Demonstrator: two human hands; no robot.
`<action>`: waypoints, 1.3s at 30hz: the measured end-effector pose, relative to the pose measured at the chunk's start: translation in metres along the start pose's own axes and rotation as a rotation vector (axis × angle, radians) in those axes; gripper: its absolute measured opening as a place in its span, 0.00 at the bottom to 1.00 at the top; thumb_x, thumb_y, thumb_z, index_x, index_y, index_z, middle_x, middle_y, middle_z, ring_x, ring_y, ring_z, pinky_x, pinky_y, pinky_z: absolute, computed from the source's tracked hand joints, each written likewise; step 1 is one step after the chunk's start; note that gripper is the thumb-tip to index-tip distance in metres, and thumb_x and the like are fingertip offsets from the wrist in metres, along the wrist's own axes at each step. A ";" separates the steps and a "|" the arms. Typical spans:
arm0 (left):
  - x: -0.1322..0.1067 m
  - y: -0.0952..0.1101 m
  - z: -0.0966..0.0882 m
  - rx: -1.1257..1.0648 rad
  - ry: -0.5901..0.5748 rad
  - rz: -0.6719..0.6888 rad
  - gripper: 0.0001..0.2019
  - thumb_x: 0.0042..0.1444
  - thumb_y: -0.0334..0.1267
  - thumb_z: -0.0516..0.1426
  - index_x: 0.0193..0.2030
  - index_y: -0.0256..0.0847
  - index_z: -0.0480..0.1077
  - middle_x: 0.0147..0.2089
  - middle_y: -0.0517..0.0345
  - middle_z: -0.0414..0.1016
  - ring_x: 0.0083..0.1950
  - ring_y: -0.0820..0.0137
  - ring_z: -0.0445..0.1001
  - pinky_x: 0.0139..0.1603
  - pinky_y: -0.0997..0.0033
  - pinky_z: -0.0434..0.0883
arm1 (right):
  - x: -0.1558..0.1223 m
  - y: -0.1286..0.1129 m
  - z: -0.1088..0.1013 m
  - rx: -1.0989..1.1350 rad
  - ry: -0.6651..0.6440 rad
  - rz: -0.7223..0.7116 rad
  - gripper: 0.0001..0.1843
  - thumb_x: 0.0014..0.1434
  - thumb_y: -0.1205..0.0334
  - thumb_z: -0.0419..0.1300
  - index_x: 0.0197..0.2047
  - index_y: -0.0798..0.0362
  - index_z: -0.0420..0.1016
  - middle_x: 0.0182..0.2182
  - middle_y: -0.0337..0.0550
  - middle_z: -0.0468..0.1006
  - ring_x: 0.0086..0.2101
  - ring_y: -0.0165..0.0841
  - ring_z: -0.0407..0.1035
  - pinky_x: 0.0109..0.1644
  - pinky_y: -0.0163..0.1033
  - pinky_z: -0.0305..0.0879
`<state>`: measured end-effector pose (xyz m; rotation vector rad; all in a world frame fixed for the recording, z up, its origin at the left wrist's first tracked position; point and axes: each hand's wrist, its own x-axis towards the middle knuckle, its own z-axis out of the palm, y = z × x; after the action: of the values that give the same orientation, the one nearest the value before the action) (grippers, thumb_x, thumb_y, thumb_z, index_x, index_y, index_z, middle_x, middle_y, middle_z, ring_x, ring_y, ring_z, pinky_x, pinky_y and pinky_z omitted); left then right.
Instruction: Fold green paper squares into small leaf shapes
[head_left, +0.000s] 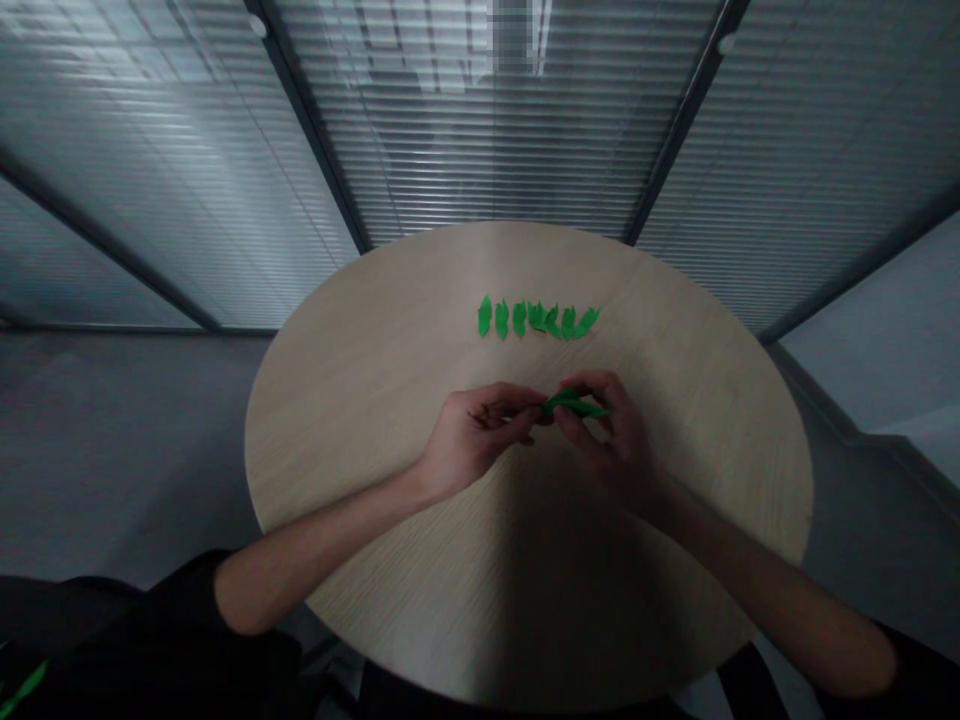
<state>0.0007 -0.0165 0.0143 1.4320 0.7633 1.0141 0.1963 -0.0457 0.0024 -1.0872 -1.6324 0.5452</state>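
Both of my hands meet over the middle of a round wooden table (360,400). Between them is a small folded green paper piece (574,405). My left hand (480,432) pinches its left end with thumb and fingertips. My right hand (611,430) grips its right part, fingers curled round it. Beyond my hands, a row of several similar folded green paper pieces (536,319) lies on the tabletop, side by side.
Behind the table stand glass walls with closed horizontal blinds (480,120) and dark frames. Grey floor (112,450) surrounds the table on the left. My dark sleeves show at the bottom corners.
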 end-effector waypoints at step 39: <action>-0.003 0.000 0.001 0.037 0.048 0.084 0.09 0.62 0.40 0.67 0.43 0.36 0.78 0.37 0.52 0.85 0.35 0.70 0.84 0.34 0.77 0.83 | 0.003 -0.001 0.003 0.082 0.022 0.015 0.10 0.65 0.58 0.66 0.47 0.46 0.71 0.33 0.36 0.83 0.33 0.35 0.82 0.44 0.45 0.80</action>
<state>0.0007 -0.0201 0.0142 1.4861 0.7654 1.1079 0.1928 -0.0434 0.0032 -1.0419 -1.5700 0.6030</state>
